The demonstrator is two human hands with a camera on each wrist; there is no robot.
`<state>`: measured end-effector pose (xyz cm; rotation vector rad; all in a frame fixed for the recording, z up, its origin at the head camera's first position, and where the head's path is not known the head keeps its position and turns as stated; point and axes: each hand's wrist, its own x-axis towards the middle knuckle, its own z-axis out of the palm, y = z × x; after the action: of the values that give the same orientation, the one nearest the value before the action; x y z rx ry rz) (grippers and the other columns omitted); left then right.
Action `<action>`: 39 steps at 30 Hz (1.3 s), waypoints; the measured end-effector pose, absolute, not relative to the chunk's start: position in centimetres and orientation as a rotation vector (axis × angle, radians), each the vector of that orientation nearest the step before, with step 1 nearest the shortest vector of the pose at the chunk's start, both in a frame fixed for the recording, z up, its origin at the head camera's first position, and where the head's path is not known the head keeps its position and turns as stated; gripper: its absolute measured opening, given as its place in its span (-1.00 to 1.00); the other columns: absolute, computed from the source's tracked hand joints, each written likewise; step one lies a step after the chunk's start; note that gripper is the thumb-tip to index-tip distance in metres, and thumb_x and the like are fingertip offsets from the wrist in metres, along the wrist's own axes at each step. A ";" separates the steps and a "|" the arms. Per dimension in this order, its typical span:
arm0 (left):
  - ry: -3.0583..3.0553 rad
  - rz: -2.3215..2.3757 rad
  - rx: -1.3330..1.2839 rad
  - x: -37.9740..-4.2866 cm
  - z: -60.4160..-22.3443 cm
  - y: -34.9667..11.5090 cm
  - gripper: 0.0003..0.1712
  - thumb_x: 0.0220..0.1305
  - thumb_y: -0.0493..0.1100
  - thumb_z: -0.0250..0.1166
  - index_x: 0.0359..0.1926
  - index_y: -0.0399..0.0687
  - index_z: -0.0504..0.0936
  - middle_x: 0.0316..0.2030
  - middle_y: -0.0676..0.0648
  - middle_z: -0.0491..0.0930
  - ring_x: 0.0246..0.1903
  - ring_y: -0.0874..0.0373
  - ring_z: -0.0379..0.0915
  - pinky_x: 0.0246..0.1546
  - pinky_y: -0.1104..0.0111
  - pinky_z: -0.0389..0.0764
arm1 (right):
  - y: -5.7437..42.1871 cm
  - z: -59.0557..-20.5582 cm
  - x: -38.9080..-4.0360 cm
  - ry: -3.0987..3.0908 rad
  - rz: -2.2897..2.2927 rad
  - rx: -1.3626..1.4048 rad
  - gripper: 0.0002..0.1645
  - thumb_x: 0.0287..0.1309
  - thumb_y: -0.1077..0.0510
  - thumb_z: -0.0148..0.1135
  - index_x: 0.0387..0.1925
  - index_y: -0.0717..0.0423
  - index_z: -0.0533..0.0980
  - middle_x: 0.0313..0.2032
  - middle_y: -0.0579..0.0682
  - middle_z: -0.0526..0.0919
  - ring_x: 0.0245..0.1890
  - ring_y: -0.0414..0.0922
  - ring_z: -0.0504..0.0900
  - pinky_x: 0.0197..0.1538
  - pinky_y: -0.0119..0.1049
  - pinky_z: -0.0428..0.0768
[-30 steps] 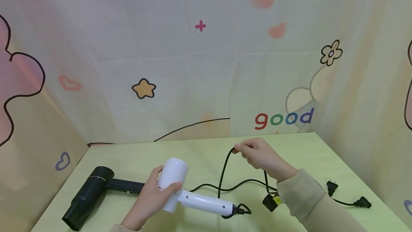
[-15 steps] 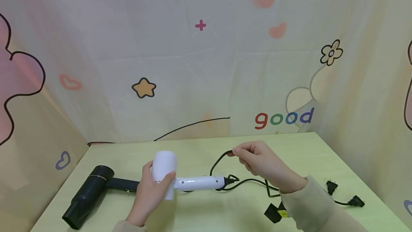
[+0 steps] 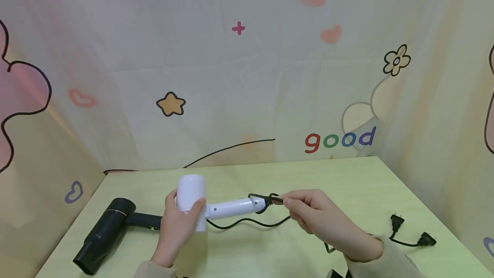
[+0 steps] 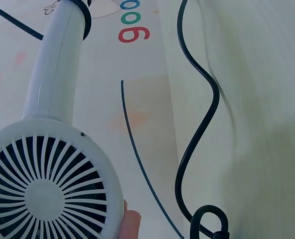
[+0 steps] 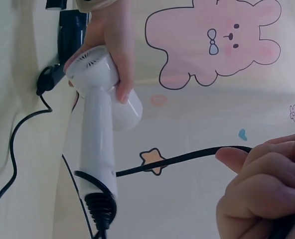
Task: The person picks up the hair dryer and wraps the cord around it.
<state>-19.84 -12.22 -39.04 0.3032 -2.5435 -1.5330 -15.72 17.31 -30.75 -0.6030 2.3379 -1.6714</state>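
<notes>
We see the left hand point(image 3: 178, 224) gripping the barrel of the white hair dryer point(image 3: 221, 209), thumb on the near side, holding it raised above the pale surface point(image 3: 247, 256) with its handle pointing to the right. The left wrist view shows us the round slotted grille point(image 4: 44, 199) at one end of its barrel. Our right hand point(image 3: 322, 213) pinches the white dryer's black cord point(image 5: 182, 158) between thumb and fingers, just beside the handle's end, where the cord crosses the handle. To the left we see a black hair dryer point(image 3: 106, 235) lying on the surface, its handle running behind the left hand; a second cord point(image 3: 247, 219) curves beneath the white dryer. Two black plugs point(image 3: 427, 239) lie near each other on the right, and a printed curtain point(image 3: 231, 76) hangs behind.
</notes>
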 end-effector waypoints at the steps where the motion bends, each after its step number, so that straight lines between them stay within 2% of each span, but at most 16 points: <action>1: -2.537 -1.535 0.301 -19.9 -39.0 -12.2 0.02 0.18 0.23 0.24 0.41 -0.19 -0.04 0.10 -0.42 0.40 -0.09 -0.17 0.50 -0.32 0.23 0.55 | 17.3 -30.9 -15.5 2.334 -1.674 -0.611 -0.59 0.39 0.08 -0.04 -0.02 0.32 0.54 -0.72 -0.17 0.18 -0.71 -0.31 0.08 -0.66 -0.46 0.04; 12: -2.481 -1.558 0.286 -20.1 -38.0 -12.4 -0.06 0.20 0.20 0.22 0.38 -0.25 0.06 0.08 -0.35 0.41 -0.10 -0.16 0.49 -0.39 0.27 0.57 | 17.7 -32.9 -13.6 2.237 -1.708 -0.629 -0.61 0.40 0.10 -0.06 0.02 0.29 0.53 -0.68 -0.15 0.20 -0.71 -0.28 0.07 -0.66 -0.40 0.04; 16: -2.465 -1.572 0.291 -20.1 -37.7 -12.4 -0.07 0.21 0.20 0.21 0.37 -0.26 0.07 0.08 -0.33 0.40 -0.09 -0.16 0.48 -0.36 0.27 0.57 | 17.8 -33.8 -13.3 2.207 -1.715 -0.705 -0.61 0.41 0.14 -0.10 0.03 0.31 0.51 -0.71 0.02 0.16 -0.72 -0.29 0.09 -0.64 -0.40 0.11; 19: -2.456 -1.579 0.299 -20.1 -37.6 -12.5 -0.06 0.22 0.22 0.20 0.37 -0.26 0.06 0.09 -0.33 0.39 -0.08 -0.17 0.48 -0.33 0.25 0.58 | 17.8 -34.8 -13.2 2.095 -1.772 -0.761 -0.60 0.42 0.19 -0.12 0.08 0.40 0.45 -0.68 0.20 0.15 -0.75 -0.26 0.08 -0.68 -0.39 0.08; 22: -2.443 -1.595 0.298 -20.1 -37.4 -12.6 -0.07 0.22 0.23 0.19 0.37 -0.26 0.07 0.09 -0.31 0.39 -0.07 -0.17 0.48 -0.31 0.24 0.59 | 17.8 -35.8 -13.3 1.948 -1.836 -0.780 -0.56 0.41 0.22 -0.13 0.14 0.49 0.37 -0.65 0.27 0.15 -0.75 -0.22 0.07 -0.70 -0.36 0.01; 27: -2.420 -1.630 0.296 -20.1 -37.2 -12.7 -0.06 0.22 0.24 0.19 0.37 -0.26 0.07 0.09 -0.31 0.38 -0.07 -0.16 0.48 -0.30 0.25 0.59 | 17.8 -37.1 -13.3 1.851 -1.851 -0.849 -0.54 0.42 0.24 -0.16 0.16 0.55 0.31 -0.62 0.28 0.16 -0.75 -0.15 0.06 -0.71 -0.28 -0.01; 33: -2.399 -1.688 0.303 -20.1 -36.9 -12.8 -0.07 0.22 0.24 0.19 0.36 -0.26 0.08 0.09 -0.31 0.36 -0.07 -0.16 0.48 -0.30 0.24 0.61 | 17.7 -38.8 -13.6 1.871 -1.798 -0.894 -0.54 0.43 0.24 -0.18 0.19 0.51 0.31 -0.58 0.29 0.21 -0.74 -0.23 0.11 -0.71 -0.40 0.04; 39: -2.413 -1.726 0.329 -20.2 -36.5 -13.0 -0.03 0.21 0.27 0.18 0.38 -0.26 0.04 0.13 -0.31 0.32 -0.04 -0.18 0.45 -0.31 0.20 0.63 | 17.5 -40.4 -14.2 1.888 -1.745 -0.871 -0.50 0.43 0.20 -0.15 0.24 0.48 0.27 -0.51 0.32 0.30 -0.77 -0.24 0.09 -0.71 -0.44 0.04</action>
<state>-20.18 -12.95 -36.50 0.3295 -2.4125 -1.7257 -14.21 17.53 -40.39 -0.8709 1.8876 -1.7452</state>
